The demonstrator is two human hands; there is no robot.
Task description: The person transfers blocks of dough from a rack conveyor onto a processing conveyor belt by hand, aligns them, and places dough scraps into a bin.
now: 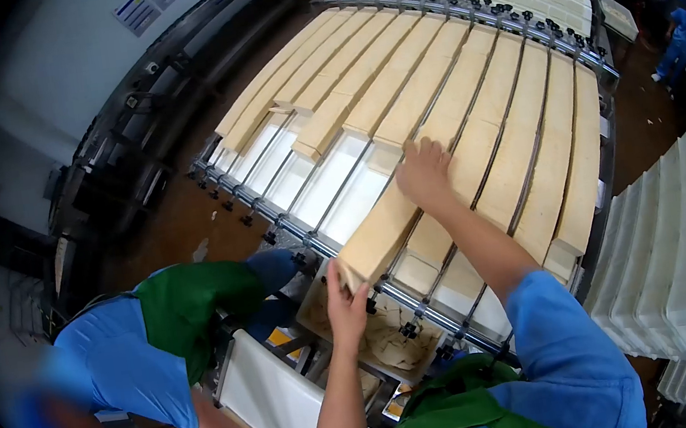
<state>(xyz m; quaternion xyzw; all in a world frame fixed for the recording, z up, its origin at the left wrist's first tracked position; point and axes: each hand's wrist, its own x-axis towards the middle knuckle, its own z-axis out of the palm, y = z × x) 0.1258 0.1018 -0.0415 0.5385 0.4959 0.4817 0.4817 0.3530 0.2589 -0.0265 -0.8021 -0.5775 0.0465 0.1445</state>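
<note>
Cream-coloured slabs (494, 146) cover most of the metal rack (312, 240), their long rows running from its far edge towards its near rail. Coverage looks well advanced on the rack's right side, though white stretches show there near the rail; left of centre several rows stop short, exposing a broad white surface (331, 189). Whether slabs are going on or coming off, one view cannot settle. The handled slab (377, 240) lies lengthwise over the rack's middle, its near end at the rail. The left hand (345, 305) is spread wide against that end, thumb and fingers apart; the right hand (425, 177) curls over the far end, but whether it grips or merely presses, I cannot tell. The slab's underside is hidden, as are the right fingertips' contact points. Below the rack's near rail, a tub (381, 339) of crumpled pale pieces is partly covered by the left forearm. Left of the rack, a green-aproned co-worker (122, 347) bends over more strips, cut off at the bottom.
</note>
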